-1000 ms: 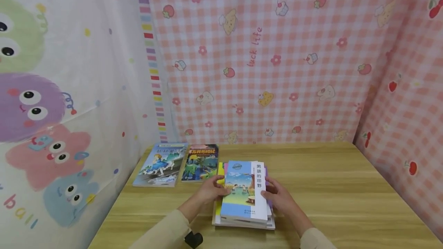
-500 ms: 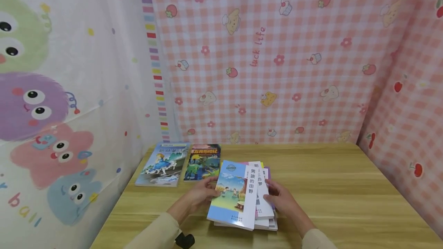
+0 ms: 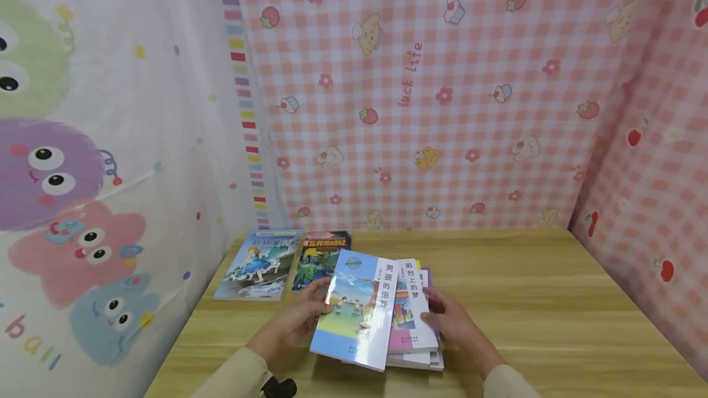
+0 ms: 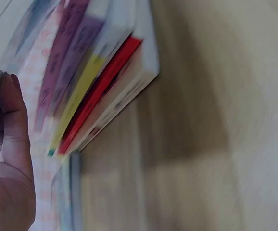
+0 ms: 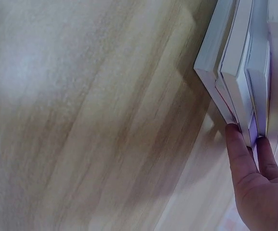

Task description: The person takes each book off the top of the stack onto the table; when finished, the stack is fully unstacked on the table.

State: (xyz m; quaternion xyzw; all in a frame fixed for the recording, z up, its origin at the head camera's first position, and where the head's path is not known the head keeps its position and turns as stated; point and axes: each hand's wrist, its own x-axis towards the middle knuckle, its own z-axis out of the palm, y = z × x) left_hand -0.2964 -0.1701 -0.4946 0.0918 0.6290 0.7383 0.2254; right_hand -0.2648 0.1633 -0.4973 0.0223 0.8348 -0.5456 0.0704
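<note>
A blue-and-white children's book (image 3: pixel 354 318) is held by its left edge in my left hand (image 3: pixel 290 321). It is tilted and overlaps the left side of a book stack (image 3: pixel 412 361). A white-and-pink book (image 3: pixel 406 324) lies on top of that stack. My right hand (image 3: pixel 459 324) touches the stack's right side, its thumb at the top book's edge. In the right wrist view, its fingers (image 5: pixel 240 151) lie against the book edges. The left wrist view shows purple, yellow and red spines (image 4: pixel 98 89) beside my left hand (image 4: pixel 14 154), slightly blurred.
At the table's back left lie a book with a blue-dressed girl (image 3: pixel 257 266) and a dark green book (image 3: pixel 321 260), side by side. The wooden table (image 3: pixel 525 300) is bounded by a checked pink cloth (image 3: pixel 487 183) behind and a white patterned cloth (image 3: pixel 182 140) on the left.
My left hand has moved left, drawing the blue-and-white book off the stack's top and tilting it. The white-and-pink book beneath has come into view. My right hand has stayed at the stack's right side.
</note>
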